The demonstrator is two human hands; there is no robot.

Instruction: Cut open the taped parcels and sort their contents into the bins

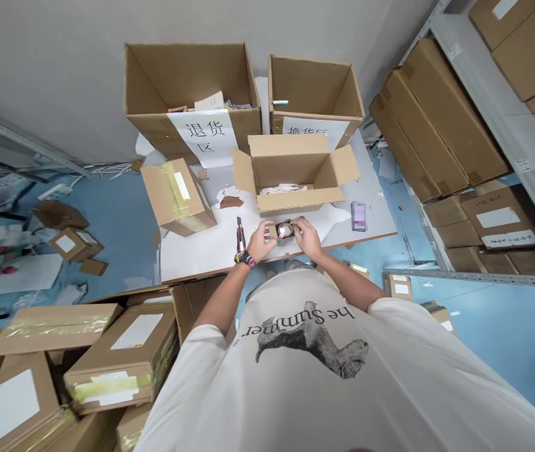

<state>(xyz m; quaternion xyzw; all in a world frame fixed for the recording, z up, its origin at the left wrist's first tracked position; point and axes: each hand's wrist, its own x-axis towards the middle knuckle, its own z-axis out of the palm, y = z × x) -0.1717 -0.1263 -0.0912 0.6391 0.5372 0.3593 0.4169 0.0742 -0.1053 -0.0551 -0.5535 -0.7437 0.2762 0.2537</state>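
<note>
Near the table's front edge, my left hand (262,241) and my right hand (308,237) hold a small dark, rounded item (285,230) between them, with a pale patch on top. My fingers are bent around its two sides. Just beyond it stands an open cardboard box (296,202) with flaps spread and some white papers (282,188) inside. A red and black utility knife (240,235) lies left of my left hand. A phone (358,216) rests on the table to the right.
Two large open boxes (192,75) (315,78) with paper signs stand at the back. A taped box (178,194) sits on the table's left. Stacked cartons (121,351) fill the lower left; shelves (498,113) with boxes line the right.
</note>
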